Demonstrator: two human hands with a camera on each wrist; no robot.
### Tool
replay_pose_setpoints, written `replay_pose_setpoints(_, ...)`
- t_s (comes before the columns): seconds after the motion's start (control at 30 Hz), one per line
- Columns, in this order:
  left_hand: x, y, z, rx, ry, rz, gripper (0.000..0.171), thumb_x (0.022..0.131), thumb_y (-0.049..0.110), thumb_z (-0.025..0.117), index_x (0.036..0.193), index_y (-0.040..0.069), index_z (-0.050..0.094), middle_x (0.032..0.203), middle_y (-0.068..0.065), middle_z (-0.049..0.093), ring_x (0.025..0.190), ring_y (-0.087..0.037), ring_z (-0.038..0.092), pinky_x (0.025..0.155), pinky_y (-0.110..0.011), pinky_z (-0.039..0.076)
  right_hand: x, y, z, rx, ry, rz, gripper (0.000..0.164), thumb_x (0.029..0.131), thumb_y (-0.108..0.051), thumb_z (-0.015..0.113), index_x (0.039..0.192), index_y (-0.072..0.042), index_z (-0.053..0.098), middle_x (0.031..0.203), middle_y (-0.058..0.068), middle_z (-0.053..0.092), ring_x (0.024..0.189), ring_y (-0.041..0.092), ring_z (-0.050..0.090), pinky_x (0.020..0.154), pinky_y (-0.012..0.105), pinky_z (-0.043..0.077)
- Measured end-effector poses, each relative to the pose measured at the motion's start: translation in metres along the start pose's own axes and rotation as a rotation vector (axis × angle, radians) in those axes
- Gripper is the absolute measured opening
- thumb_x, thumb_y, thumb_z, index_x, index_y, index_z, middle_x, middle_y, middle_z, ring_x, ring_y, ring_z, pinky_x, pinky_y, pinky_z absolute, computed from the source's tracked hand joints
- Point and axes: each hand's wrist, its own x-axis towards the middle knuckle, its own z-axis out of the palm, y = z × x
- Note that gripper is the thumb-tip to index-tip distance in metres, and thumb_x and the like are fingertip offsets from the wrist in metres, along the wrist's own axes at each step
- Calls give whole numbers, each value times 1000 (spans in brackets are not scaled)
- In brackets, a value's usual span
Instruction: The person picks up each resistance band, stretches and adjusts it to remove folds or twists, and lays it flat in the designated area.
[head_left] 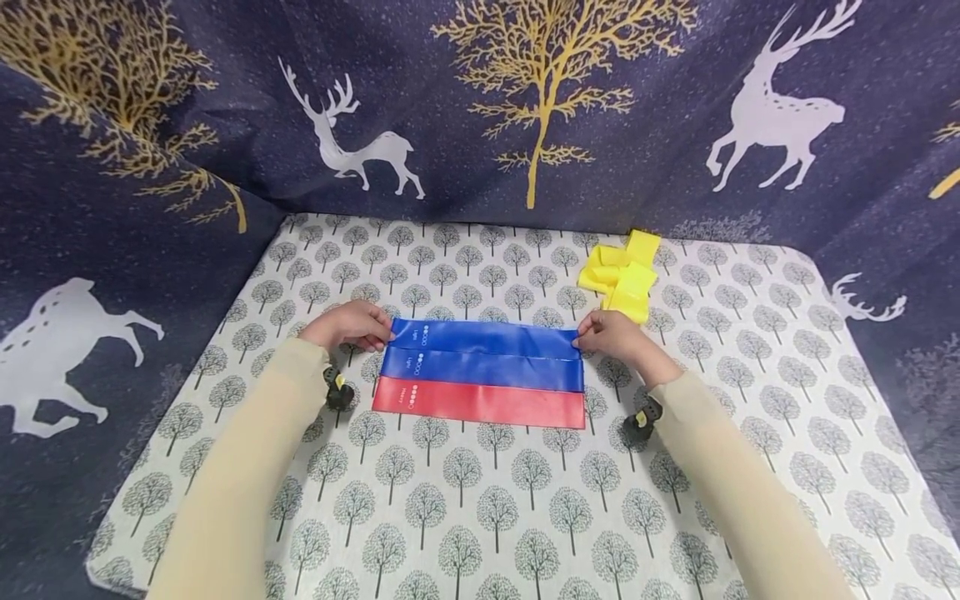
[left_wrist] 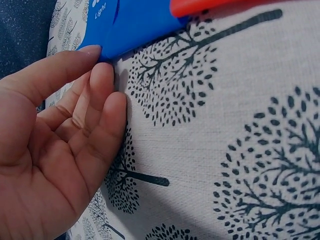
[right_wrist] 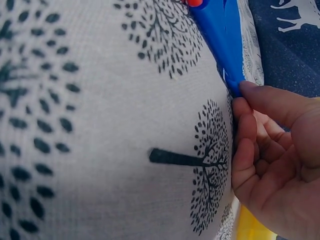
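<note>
Two blue resistance bands marked "Light" and one red band marked "Heavy" lie flat side by side on the cloth in the head view. The far blue band is pinched at its left end by my left hand, between thumb and fingertips. At its right end my right hand pinches the same band. The second blue band lies along its near edge, and the red band is nearest me. The left wrist view shows the thumb on the blue corner; the right wrist view shows a similar pinch.
A crumpled yellow band lies just beyond my right hand. The table wears a white cloth printed with trees. A dark blue curtain with deer and golden trees hangs behind and at the sides.
</note>
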Motion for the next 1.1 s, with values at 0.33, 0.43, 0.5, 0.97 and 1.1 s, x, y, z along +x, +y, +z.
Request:
replay_pose_setpoints(0.33,0,-4,-2,3,1,14,23,95,4,66,113,-8,61,69,5,65,64,-4,62,64,-17,56,1,-4,3,-30,17,24,25,89,-12,74,107,1,64,76,-4,59,74,12,52,69,24,45)
replay_pose_setpoints(0.43,-1,-4,-1,-3,6,16,25,95,3,65,116,-10,59,70,5,65,64,-4,62,64,-17,56,0,-5,2,-32,19,24,26,89,-12,74,107,2,64,75,-5,57,74,12,51,68,25,44)
replay_pose_setpoints(0.5,-3,-3,-1,-3,12,14,27,96,2,65,118,-11,58,71,5,64,65,-4,61,64,-17,56,0,-6,2,-34,22,26,26,89,-13,74,108,1,63,75,-5,56,74,12,51,68,25,43)
replay_pose_setpoints(0.97,-7,6,2,19,56,41,39,101,6,57,133,-15,49,84,-1,63,70,-8,61,69,-20,59,-6,-4,2,15,44,-22,26,100,-16,60,113,6,64,90,8,67,82,15,59,72,23,50)
replay_pose_setpoints(1.1,-10,12,0,30,89,95,37,105,11,49,132,-14,51,92,-7,64,76,-10,61,74,-22,59,-9,-3,1,101,35,-28,26,101,-12,56,115,9,62,94,10,68,83,13,59,73,22,54)
